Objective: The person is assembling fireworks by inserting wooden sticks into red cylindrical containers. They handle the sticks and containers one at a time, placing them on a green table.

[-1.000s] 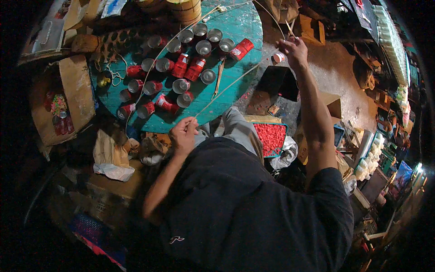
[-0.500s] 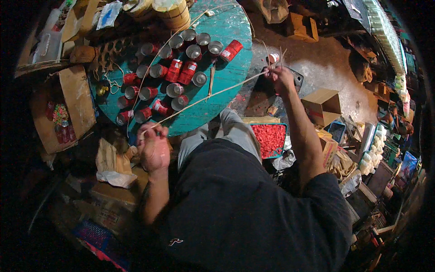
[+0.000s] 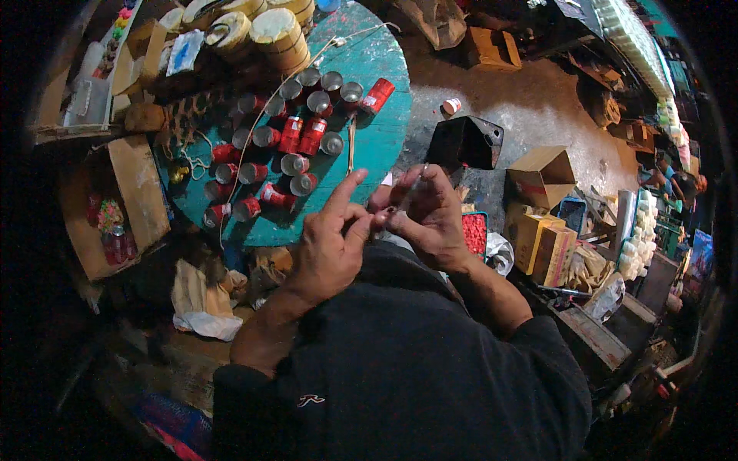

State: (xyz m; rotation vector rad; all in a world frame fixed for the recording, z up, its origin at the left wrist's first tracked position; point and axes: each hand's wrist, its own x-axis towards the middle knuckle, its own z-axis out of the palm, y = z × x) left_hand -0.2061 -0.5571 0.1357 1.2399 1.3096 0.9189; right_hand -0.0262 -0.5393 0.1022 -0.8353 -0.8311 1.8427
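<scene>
The left hand [image 3: 330, 250] had its index finger straight and its thumb and another finger closing toward each other, while the right hand [image 3: 427, 215] curled to meet it, their fingertips close together above the lap. A blurred, pale sliver [image 3: 417, 187] showed at the right fingers; whether either hand was gripping it could not be told. Half a second before, the hands had been well apart with a thin strand drawn straight between them; that line had gone from view.

Another length, a long pale strand [image 3: 365, 33], curved over the teal table [image 3: 377, 146] from 12 o'clock of the hands round to 9, and no longer looped past the table's edge as it had a second earlier. A bundle of thin sticks [image 3: 351, 146] lay nearer, between 11 and 12, with the red cans [image 3: 290, 135] at 10, grouped as before. Tubs [image 3: 280, 46] stood at 11, more of them in sight now. The black bin [image 3: 465, 142], earlier partly behind the right arm, showed clearly at 1 to 2, and the tray [image 3: 487, 234] of red pieces [image 3: 474, 233] at 3 had become partly covered by the right hand
</scene>
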